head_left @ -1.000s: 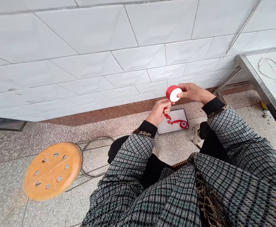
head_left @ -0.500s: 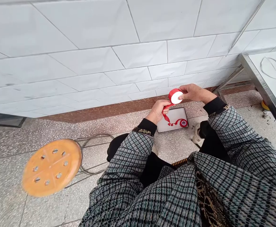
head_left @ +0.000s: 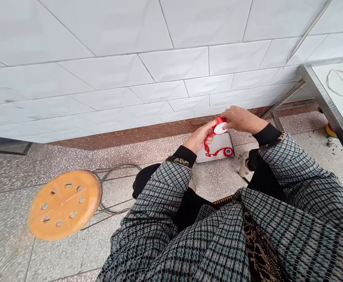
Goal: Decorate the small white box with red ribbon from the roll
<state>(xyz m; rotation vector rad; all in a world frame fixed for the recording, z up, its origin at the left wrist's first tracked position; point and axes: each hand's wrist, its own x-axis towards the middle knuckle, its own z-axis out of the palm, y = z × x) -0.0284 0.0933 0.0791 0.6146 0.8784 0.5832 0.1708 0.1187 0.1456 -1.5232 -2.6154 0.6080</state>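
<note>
My right hand (head_left: 240, 119) grips a red ribbon roll (head_left: 220, 126) with a white face, held in front of me above the floor. My left hand (head_left: 200, 139) pinches the loose red ribbon strand (head_left: 207, 148) just below and left of the roll. The strand trails down to a small red spool (head_left: 227, 151) lying on a white flat box (head_left: 216, 145) on the floor near the wall.
An orange round stool (head_left: 64, 203) with a wire frame stands at the left. A steel-edged table (head_left: 330, 105) with a thin cord on top fills the right edge. White tiled wall (head_left: 130, 58) runs along the back. A white shoe (head_left: 244, 166) shows by the box.
Both hands have come down and closer together with the roll, now just above the white box. My left hand has slid up the strand toward the roll.
</note>
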